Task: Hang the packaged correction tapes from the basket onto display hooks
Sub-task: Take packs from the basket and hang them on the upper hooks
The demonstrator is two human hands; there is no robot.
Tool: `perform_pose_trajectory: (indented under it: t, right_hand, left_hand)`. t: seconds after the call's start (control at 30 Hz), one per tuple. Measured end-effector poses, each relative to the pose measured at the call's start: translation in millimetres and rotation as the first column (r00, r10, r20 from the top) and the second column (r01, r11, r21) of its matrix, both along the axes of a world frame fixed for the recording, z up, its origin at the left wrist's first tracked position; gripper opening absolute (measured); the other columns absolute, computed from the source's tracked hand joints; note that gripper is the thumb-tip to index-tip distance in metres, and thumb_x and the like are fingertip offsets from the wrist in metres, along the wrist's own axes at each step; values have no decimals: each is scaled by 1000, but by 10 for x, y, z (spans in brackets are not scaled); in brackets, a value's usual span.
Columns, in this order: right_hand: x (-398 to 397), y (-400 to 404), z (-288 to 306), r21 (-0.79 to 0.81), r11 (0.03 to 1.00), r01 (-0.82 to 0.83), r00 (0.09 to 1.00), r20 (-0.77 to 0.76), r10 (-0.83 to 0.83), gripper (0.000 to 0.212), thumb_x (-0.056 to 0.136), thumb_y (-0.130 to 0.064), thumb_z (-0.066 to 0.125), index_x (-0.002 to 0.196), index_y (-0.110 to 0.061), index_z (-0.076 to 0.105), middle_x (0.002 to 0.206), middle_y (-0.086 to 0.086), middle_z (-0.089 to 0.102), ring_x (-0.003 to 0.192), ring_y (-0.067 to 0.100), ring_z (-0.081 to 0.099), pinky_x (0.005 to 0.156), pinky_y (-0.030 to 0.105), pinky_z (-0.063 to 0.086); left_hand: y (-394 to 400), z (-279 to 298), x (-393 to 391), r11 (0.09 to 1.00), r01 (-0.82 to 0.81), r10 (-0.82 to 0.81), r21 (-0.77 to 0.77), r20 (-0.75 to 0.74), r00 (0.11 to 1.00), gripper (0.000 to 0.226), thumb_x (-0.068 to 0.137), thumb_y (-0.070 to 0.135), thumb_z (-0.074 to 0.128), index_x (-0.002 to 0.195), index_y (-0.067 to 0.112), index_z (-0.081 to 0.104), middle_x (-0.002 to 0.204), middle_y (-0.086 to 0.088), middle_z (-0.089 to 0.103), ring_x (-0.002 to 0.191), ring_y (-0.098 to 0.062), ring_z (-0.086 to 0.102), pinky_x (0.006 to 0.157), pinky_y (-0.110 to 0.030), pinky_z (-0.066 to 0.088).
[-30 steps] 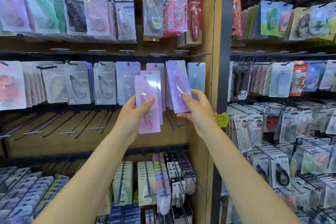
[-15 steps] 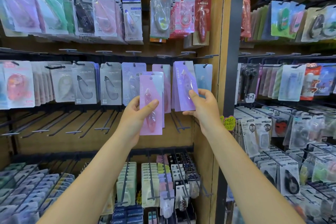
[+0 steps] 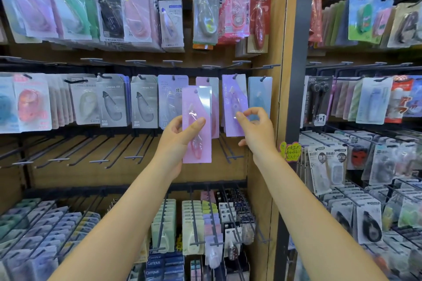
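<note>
My left hand [image 3: 177, 141] grips a pink packaged correction tape [image 3: 196, 125] upright in front of the middle row, thumb across its front. A purple packaged correction tape [image 3: 234, 102] hangs from a display hook [image 3: 233, 76] just right of it. My right hand [image 3: 257, 130] pinches that purple pack at its lower right edge between thumb and curled forefinger. A second pink pack [image 3: 214, 107] hangs behind the held one, and a blue pack [image 3: 260, 96] hangs at the far right. The basket is out of view.
Rows of hung correction tapes fill the wooden display above and to the left. Bare black hooks [image 3: 127, 150] jut out below the middle row. A dark post [image 3: 296, 89] divides this bay from the packed racks [image 3: 365, 166] on the right. More stock hangs low down [image 3: 194, 228].
My right hand raised the purple pack from a tilt to upright, and it now hangs on the hook. My left hand kept the pink pack in place.
</note>
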State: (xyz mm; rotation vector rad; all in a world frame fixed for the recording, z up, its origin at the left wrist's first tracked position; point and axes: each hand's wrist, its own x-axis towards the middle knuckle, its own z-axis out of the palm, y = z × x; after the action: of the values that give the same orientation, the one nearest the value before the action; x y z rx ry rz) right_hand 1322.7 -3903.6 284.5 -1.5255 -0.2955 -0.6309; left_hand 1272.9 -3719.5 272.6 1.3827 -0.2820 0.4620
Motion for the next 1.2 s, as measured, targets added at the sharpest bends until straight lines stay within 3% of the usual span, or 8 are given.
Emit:
perform_pose_trajectory:
  t: [0.23, 0.37, 0.53, 0.7, 0.83, 0.9, 1.0, 1.2]
  right_hand:
    - [21, -3, -17, -7, 1000, -11, 1000, -21, 11, 15, 101, -35, 63, 107, -22, 59, 97, -15, 61, 70, 21, 71, 52, 22, 55]
    - [45, -15, -83, -69, 997, 19, 1000, 13, -18, 15, 101, -35, 61, 112, -29, 53, 109, 2, 65, 67, 15, 67, 54, 20, 54]
    - [130, 73, -94, -202, 979, 9, 999, 43, 0, 33, 104, -29, 55, 135, -36, 44, 135, 5, 56, 113, 27, 62, 85, 36, 58]
    - [234, 119, -22, -354, 935, 5, 999, -36, -19, 49, 107, -27, 49, 155, -29, 35, 157, 0, 41, 135, 27, 49, 106, 39, 48]
    - [185, 86, -81, -425, 900, 97, 994, -4, -109, 42, 107, -23, 49, 148, -27, 48, 128, 2, 53, 107, 19, 56, 81, 19, 49]
    - [86, 85, -86, -344, 933, 102, 995, 40, -94, 28, 105, -24, 49, 128, -23, 64, 107, 2, 61, 90, 18, 60, 70, 23, 49]
    - [-151, 136, -57, -239, 952, -190, 982, -22, 190, 16, 100, -32, 61, 103, -20, 70, 81, -2, 66, 62, 12, 60, 58, 29, 46]
    - [-314, 243, -115, -351, 878, -324, 943, -43, 331, 30, 82, -45, 82, 100, -33, 61, 83, -10, 60, 76, 14, 60, 65, 25, 46]
  left_hand:
    - [18, -18, -36, 1000, -5, 6, 16, -13, 1000, 51, 73, 47, 79, 119, 28, 66, 97, 11, 78, 94, -13, 76, 74, -30, 62]
    - [33, -6, -61, 1000, -6, 7, 17, -16, 1000, 57, 71, 49, 80, 122, 27, 66, 108, 7, 77, 97, -15, 75, 81, -35, 63]
    - [14, -7, -66, 1000, -9, 9, 19, -16, 1000, 61, 71, 50, 80, 125, 27, 64, 111, 6, 75, 96, -11, 75, 80, -34, 62]
    - [28, 3, -57, 999, -22, 22, 28, -23, 999, 61, 71, 49, 79, 125, 27, 62, 113, 5, 74, 99, -15, 74, 79, -33, 62]
    - [73, 12, -48, 999, -31, 32, 30, -31, 999, 51, 76, 47, 79, 120, 31, 60, 114, 3, 72, 94, -13, 75, 75, -32, 62]
    - [69, 28, -52, 999, -28, 29, 19, -40, 999, 54, 77, 46, 79, 123, 27, 58, 118, -1, 72, 90, -13, 75, 74, -31, 62]
    - [25, 50, -35, 999, -28, 28, 16, -49, 998, 68, 70, 50, 88, 124, 22, 58, 122, -8, 71, 91, -17, 74, 78, -34, 63]
    - [-82, 51, -15, 998, -22, 23, 66, -15, 1000, 73, 69, 56, 78, 127, 17, 57, 105, -3, 75, 89, -19, 76, 74, -34, 63]
